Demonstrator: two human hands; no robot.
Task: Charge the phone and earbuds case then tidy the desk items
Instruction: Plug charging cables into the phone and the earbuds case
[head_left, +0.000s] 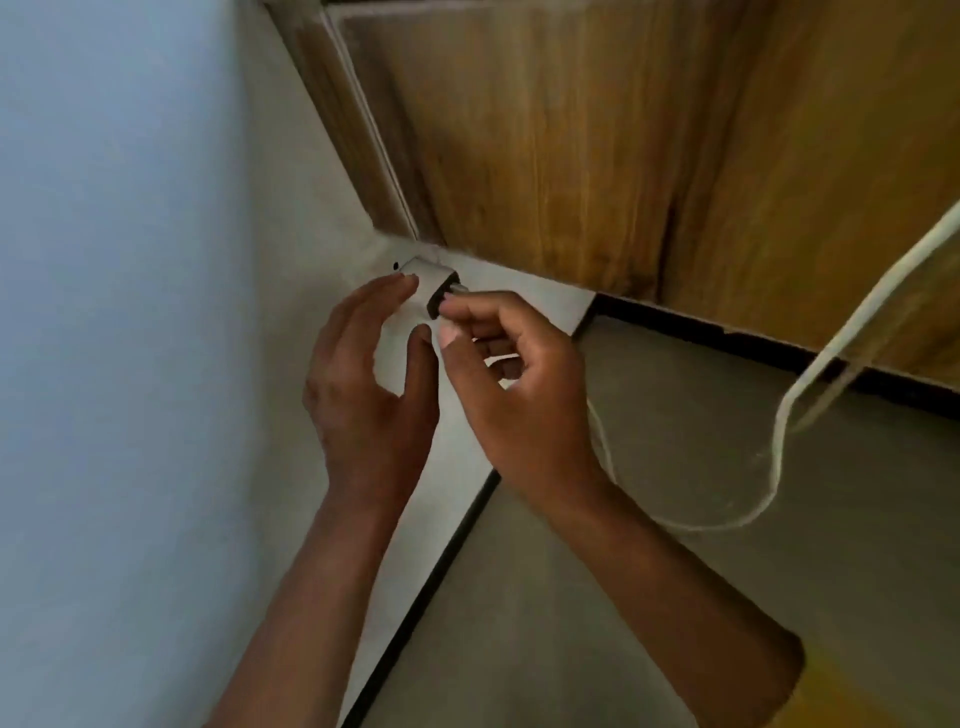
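A white charger adapter (430, 278) with a dark front face sticks out of the white wall near its corner with a wooden door. My right hand (511, 384) pinches the plug end of a white cable (779, 452) between thumb and forefinger, right at the adapter's dark face. The cable loops down over the floor and rises out of view at the right edge. My left hand (371, 379) is beside the adapter, fingers spread, fingertips touching its near side. No phone or earbuds case is in view.
A wooden door (597, 145) and its frame fill the top. The grey floor (675, 519) with a black skirting strip (447, 561) runs along the white wall (130, 312). A yellow patch (883, 696) shows at the bottom right.
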